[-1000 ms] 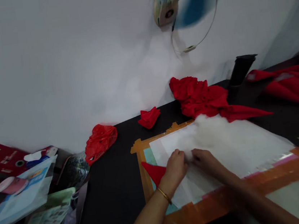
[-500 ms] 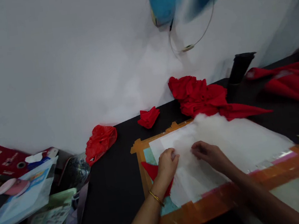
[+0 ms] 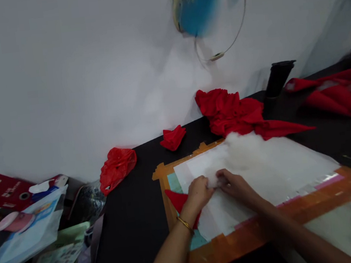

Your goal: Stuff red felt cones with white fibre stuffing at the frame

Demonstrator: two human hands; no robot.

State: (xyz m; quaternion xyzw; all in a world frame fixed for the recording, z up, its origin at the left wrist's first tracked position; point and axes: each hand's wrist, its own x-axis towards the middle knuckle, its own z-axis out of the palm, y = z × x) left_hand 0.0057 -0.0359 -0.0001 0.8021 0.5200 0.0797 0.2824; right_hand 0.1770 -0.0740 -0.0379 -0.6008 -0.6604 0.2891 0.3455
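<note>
My left hand [image 3: 198, 192] and my right hand [image 3: 235, 183] meet over a white sheet [image 3: 279, 170] on a taped work mat [image 3: 258, 234]. Between their fingertips they pinch a small tuft of white fluffy stuffing [image 3: 212, 180]. A larger heap of the same white stuffing [image 3: 243, 146] lies further back on the sheet. Under my left wrist a red fabric cone [image 3: 177, 200] rests on the mat, partly hidden. A gold bangle sits on my left wrist.
A pile of red fabric [image 3: 230, 112] lies behind the mat, with a small red scrap [image 3: 173, 137] and a red plastic bag [image 3: 116, 166] to its left. More red cones [image 3: 334, 95] lie far right beside a black cylinder [image 3: 277, 79]. Packets and papers [image 3: 28, 235] clutter the left. A blue fan [image 3: 195, 5] hangs on the wall.
My hands parted half a second ago and have come back together on the tuft of stuffing. The view has shifted slightly.
</note>
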